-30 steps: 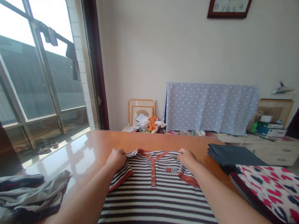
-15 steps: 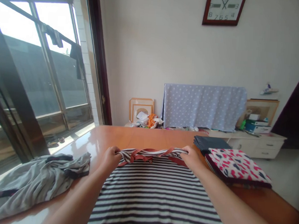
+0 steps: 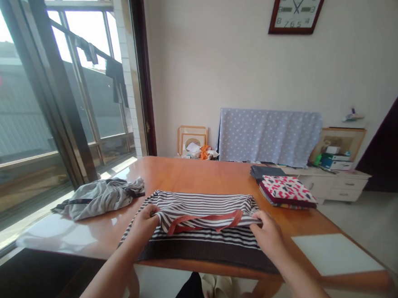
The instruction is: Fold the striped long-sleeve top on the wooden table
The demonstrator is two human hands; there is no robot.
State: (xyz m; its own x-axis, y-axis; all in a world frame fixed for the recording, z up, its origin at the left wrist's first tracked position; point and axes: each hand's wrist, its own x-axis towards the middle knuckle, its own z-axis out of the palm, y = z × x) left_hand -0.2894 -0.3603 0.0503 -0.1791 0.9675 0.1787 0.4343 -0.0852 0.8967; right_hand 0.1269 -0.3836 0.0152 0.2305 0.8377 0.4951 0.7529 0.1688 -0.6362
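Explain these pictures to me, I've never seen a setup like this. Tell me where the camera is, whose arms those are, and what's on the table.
There is no machine here. The picture comes from a camera worn on a person's head, looking forward and down, so the arms coming in from the bottom are that person's own. The left hand and right hand both hold a striped shirt with orange-red trim, which lies doubled over on a wooden table. Also on the table are a crumpled gray garment to the left, and a folded dark cloth and a folded pink-patterned cloth to the right.
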